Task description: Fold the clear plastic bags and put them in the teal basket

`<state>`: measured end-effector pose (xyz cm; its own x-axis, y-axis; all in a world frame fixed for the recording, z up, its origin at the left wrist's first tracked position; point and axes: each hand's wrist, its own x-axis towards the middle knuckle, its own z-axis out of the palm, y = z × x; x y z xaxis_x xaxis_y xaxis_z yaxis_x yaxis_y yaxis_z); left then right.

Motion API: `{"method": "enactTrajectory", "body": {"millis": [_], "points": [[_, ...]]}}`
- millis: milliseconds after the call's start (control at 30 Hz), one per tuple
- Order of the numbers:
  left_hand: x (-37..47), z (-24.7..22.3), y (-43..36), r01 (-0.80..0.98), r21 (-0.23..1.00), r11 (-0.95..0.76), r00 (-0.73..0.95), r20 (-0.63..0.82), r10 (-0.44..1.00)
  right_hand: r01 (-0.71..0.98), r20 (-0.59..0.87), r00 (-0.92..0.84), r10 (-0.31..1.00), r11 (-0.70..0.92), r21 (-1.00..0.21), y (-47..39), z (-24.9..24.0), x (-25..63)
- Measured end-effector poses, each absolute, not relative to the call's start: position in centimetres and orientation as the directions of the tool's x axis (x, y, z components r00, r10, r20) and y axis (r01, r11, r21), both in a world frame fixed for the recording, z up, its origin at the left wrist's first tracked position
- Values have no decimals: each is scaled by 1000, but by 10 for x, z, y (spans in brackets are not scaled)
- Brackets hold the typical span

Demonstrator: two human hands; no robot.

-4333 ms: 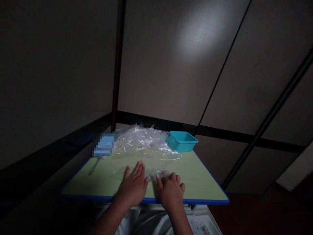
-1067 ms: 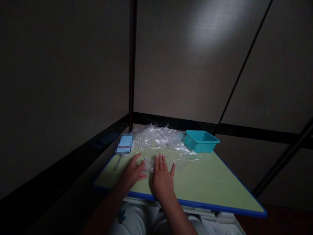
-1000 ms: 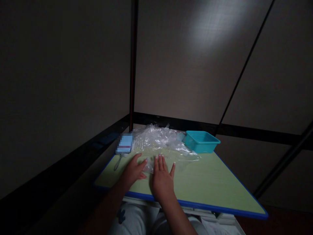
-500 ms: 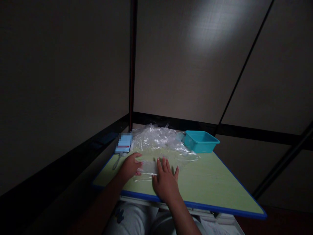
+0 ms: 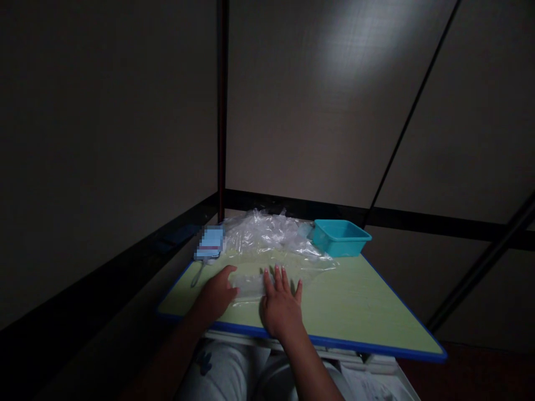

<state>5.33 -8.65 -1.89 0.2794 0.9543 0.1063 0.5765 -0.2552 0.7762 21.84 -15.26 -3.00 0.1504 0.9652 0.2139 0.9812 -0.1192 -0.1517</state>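
Dark panelled walls (image 5: pixel 288 139) meet in a corner behind a pale green counter (image 5: pixel 355 301) edged in blue. Toward its front edge, left of the middle, lies a flat piece of clear plastic (image 5: pixel 249 286) between the person's two hands. Right hand (image 5: pixel 282 306): palm down, fingers spread wide, resting on the plastic's right end. Left hand (image 5: pixel 217 292): at the plastic's left end, forefinger and thumb parted; from where I stand, I cannot tell whether it grips. Back edge: crumpled heap of clear film (image 5: pixel 267 236). Back right corner: turquoise bin (image 5: pixel 340 246). Back left corner: phone (image 5: pixel 211 242), its strap (image 5: pixel 198 274) trailing forward.
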Motion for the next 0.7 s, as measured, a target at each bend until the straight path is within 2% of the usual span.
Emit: {"method": "enactTrajectory", "body": {"millis": [100, 167, 233, 300, 467, 567, 700], "points": [[51, -16, -95, 731, 597, -331, 275, 186, 943, 982, 218, 146, 965, -114, -151, -153, -29, 218], [51, -15, -102, 796, 452, -402, 283, 309, 908, 982, 223, 144, 964, -112, -151, -153, -29, 218], [52, -17, -107, 820, 312, -480, 329, 428, 842, 983, 218, 138, 966, -107, -149, -153, -28, 218], [54, -20, -110, 804, 212, -555, 414, 470, 780, 983, 208, 137, 968, -108, -147, -154, -26, 217], [62, -27, -108, 707, 138, -694, 626, 335, 704, 981, 206, 155, 966, -125, -148, -154, -25, 216], [68, -27, -107, 682, 117, -722, 680, 263, 685, 982, 224, 146, 964, -114, -152, -154, -27, 218], [75, -24, -109, 652, 112, -750, 712, 249, 656, 980, 200, 129, 971, -95, -172, -155, -25, 220]]}}
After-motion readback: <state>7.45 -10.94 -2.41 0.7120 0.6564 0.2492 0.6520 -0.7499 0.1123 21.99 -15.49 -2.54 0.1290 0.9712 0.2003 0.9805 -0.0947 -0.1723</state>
